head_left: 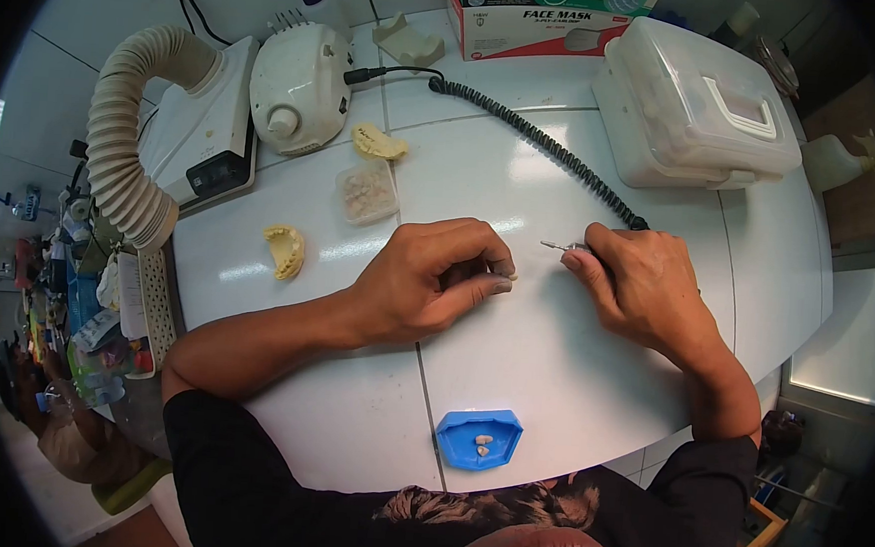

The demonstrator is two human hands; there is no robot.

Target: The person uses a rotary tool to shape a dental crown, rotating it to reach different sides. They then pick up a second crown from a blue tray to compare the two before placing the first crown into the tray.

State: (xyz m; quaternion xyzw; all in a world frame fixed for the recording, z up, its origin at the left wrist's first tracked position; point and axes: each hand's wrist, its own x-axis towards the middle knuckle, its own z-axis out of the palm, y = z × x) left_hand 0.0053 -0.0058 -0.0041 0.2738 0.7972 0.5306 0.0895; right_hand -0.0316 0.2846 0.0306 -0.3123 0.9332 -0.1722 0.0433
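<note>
Left hand: the left hand (437,279) has thumb and forefinger pinched together on what looks like a small pale piece (512,277), mostly hidden by the fingertips.
Right hand: the right hand (647,286) is clamped around a rotary handpiece (579,249), thumb along its near side.
Bur: the slim metal bur (551,244) points toward the left hand, near its fingertips but apart; whether it spins, I cannot tell.
Steadiness: both hands would do best braced on the surface (551,391), meeting the piece with light, brief touches.
Grip: so small a piece could flick away, so a firm pinch with skin clear of the bur seems wise.
Cord: the coiled cord (546,140) runs from the control box (299,85) to the right hand; leaving it slack should avoid tugging.
Tray: a blue tray (445,434) near the person's body holds two pale bits (484,440), away from the bur.
</note>
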